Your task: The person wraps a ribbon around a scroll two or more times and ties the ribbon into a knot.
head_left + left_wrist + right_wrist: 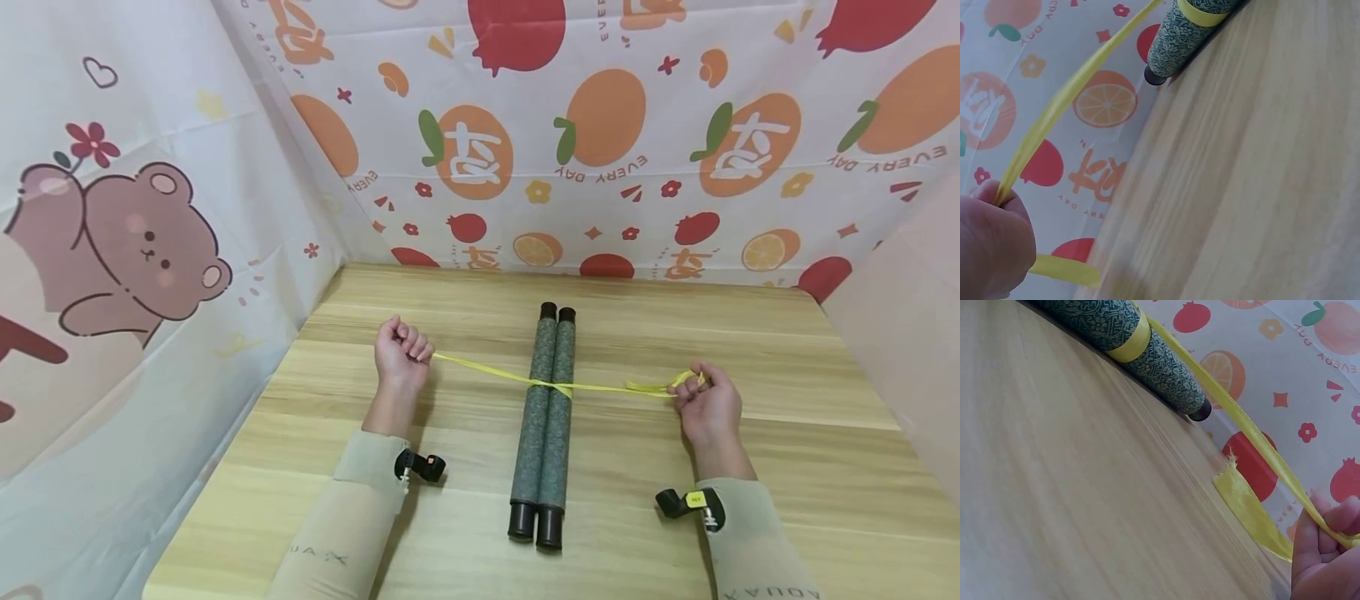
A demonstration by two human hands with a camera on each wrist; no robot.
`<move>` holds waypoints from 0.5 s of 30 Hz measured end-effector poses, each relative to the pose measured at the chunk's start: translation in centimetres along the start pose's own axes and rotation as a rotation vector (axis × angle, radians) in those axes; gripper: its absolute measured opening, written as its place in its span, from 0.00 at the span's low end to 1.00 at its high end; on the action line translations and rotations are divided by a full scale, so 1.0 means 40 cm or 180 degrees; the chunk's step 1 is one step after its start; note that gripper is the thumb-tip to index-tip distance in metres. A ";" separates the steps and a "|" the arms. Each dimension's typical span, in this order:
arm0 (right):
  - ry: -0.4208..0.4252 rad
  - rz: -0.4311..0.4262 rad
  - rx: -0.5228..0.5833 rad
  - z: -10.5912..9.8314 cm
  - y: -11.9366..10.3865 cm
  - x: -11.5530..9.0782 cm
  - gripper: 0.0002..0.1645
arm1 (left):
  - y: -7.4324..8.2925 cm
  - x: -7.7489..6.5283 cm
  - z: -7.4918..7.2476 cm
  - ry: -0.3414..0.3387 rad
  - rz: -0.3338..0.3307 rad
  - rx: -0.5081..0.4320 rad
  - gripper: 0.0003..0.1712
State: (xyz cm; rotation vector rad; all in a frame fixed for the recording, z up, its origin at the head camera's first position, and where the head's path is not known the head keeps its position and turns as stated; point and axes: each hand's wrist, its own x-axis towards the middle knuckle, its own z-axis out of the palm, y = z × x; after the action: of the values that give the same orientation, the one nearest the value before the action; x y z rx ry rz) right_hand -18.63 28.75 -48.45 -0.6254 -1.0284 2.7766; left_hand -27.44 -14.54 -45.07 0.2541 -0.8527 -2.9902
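Two rolled scrolls (542,442) with green patterned covers and dark end knobs lie side by side on the table. A yellow ribbon (487,368) goes round them near the middle and crosses on top, its two ends stretched outward. To the left, my left hand (401,354) grips one end with curled fingers; a short tail of ribbon (1066,270) sticks out below that fist in the left wrist view. On the other side my right hand (708,404) pinches the other end, and a frayed tail (1250,512) hangs from it in the right wrist view.
The wooden table (300,467) carries the scrolls. Behind it hangs a fruit-printed cloth (540,150), and a bear-printed cloth (150,242) hangs along the left. Small black cameras (427,467) are strapped to both sleeved wrists.
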 end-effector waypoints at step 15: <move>0.0011 -0.0242 -0.0228 -0.005 -0.004 0.000 0.11 | -0.006 0.036 -0.002 0.0256 -0.0355 0.0775 0.12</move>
State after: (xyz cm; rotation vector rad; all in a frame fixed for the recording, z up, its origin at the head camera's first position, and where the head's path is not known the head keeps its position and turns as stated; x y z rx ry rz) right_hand -18.58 28.99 -48.49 -0.5868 -1.1311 2.6832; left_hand -28.86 -14.47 -45.47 0.4377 -1.2325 -2.9472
